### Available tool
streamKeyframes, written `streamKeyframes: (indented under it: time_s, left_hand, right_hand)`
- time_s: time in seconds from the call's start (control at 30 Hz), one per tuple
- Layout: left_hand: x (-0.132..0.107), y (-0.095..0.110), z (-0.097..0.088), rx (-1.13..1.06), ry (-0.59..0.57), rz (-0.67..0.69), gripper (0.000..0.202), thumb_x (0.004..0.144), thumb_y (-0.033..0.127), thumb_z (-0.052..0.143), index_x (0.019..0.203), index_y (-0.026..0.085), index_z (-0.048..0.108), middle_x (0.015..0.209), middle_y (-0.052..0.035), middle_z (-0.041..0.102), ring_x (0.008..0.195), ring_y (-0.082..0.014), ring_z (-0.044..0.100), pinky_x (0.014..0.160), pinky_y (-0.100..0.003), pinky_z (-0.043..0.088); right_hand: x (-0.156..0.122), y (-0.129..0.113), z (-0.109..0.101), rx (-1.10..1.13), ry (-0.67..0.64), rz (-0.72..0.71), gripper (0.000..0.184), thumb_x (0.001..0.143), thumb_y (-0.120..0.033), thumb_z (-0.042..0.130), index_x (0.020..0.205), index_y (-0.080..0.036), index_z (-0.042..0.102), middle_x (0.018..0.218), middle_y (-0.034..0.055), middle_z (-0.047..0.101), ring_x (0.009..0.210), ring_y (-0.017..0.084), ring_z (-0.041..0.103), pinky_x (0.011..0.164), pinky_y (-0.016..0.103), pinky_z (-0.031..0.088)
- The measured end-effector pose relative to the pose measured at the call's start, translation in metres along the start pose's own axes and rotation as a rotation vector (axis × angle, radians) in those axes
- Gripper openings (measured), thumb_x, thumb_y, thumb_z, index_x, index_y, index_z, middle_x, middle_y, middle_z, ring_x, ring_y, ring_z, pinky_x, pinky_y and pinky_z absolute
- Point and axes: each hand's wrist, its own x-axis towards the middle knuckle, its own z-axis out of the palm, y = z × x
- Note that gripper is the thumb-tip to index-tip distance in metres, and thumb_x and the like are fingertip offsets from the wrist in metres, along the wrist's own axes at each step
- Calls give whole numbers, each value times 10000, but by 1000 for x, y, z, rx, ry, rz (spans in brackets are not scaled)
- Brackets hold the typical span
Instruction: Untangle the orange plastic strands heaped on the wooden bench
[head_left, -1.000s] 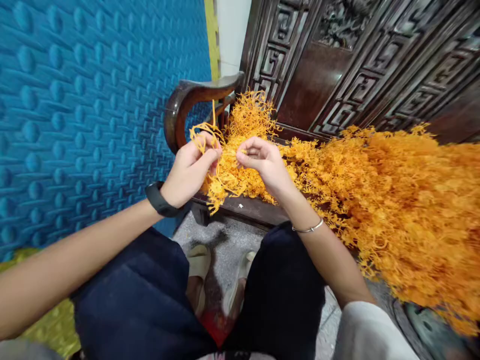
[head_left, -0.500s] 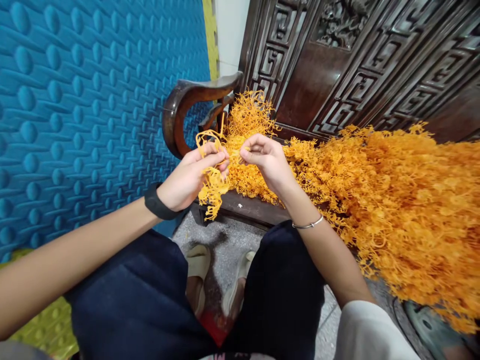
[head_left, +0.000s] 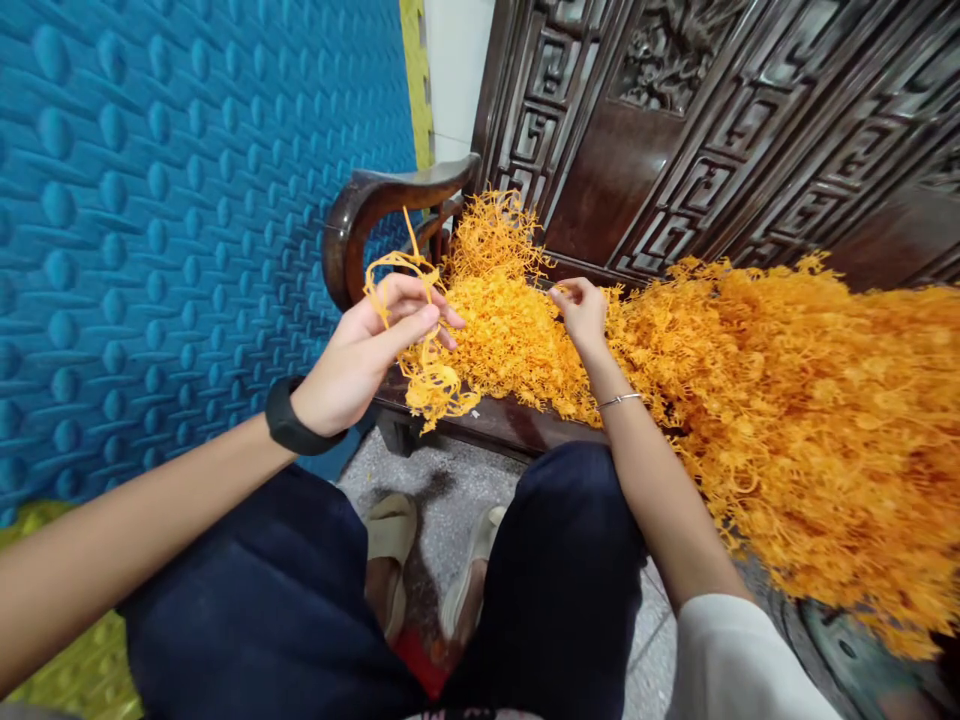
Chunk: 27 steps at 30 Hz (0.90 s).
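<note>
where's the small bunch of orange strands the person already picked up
In the head view it sits left of centre, held in the left hand: the bunch of orange strands dangles in front of the carved wooden bench, just left of the big orange pile.

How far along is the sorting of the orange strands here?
Done: left hand grips a small gathered bunch of strands. In hand: right hand reaches into the orange pile on the wooden bench. Left: nearly the whole pile.

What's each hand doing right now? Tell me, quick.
Left hand: closed on a small bunch of orange strands, held over the bench edge.
Right hand: fingers pinched in the big orange pile; whether it grips any cannot be told.
</note>
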Motion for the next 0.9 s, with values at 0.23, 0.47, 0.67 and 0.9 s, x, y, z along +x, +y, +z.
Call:
streamKeyframes:
  time_s: [0.23, 0.47, 0.67, 0.9]
  left_hand:
    - [3, -8, -8, 114, -19, 56, 242, 734, 253, 684, 789, 198, 454, 769, 3, 603, 656, -122, 583, 642, -280, 497]
    - [6, -14, -9, 313, 80, 100, 288, 713, 295, 705, 757, 196, 438, 714, 18, 545, 674, -135, 566, 675, -306, 472]
    - [2, -5, -7, 187, 132, -17, 359, 671, 286, 746, 710, 211, 398, 608, 53, 473, 627, -128, 547, 619, -273, 435]
    - [0, -7, -4, 179, -72, -131, 549, 489, 177, 835, 710, 219, 334, 651, 43, 568, 586, -119, 574, 560, -248, 460]
  right_hand:
    - [-14, -22, -7, 12, -229, -138, 296, 677, -351, 695, 918, -184, 655, 1165, 120, 546, 1134, 260, 479, 888, 418, 441]
    - [-87, -134, -34, 432, -868, -386, 366, 749, -478, 636, 970, -187, 631, 924, 32, 658, 864, 143, 599, 812, 308, 471]
    - [-102, -145, -27, 455, -804, -452, 210, 797, -386, 615, 826, -183, 660, 853, 16, 675, 803, 130, 606, 770, 288, 462]
    - [-99, -138, -23, 526, -737, -415, 168, 834, -340, 573, 883, -185, 616, 877, 25, 632, 820, 130, 579, 772, 290, 465]
